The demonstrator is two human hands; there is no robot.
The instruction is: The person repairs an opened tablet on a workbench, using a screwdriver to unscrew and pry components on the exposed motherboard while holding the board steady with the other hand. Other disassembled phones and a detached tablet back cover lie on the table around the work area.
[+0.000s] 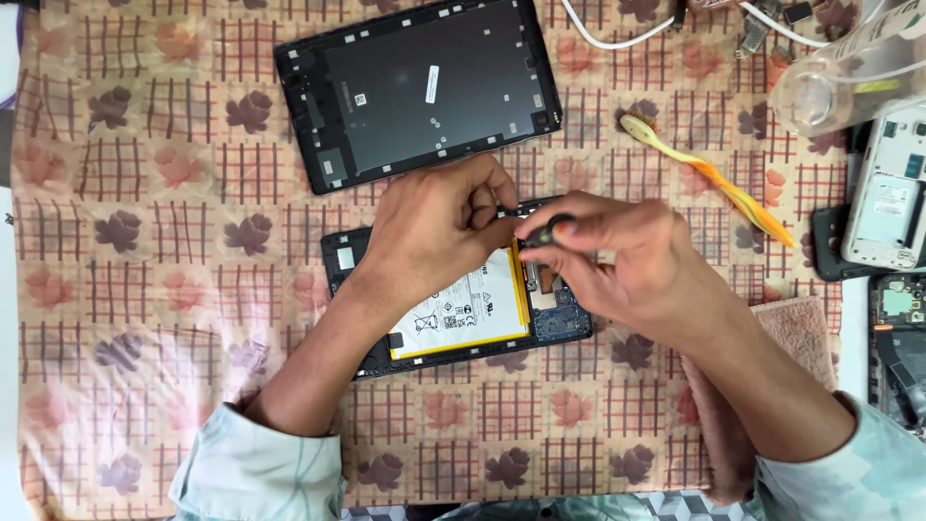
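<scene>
Two hands in my head view, left hand (434, 232) pressing on the opened tablet (453, 309) mid-cloth, right hand (617, 256) pinching a dark screwdriver handle (542, 232) above its battery (463, 309), detached back cover (420, 87) beyond, clear bottle (849, 72) top right, contents unclear.

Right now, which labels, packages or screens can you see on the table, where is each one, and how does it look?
Battery label: white rectangle with small black marks, yellow-edged, inside the opened tablet under the left hand.
Two small stickers: white, on the dark back cover at the top.
Phone label: pale rectangle inside the white opened phone, right edge.
Clear plastic bottle: top right, lying tilted.
No lit screen shows.
</scene>
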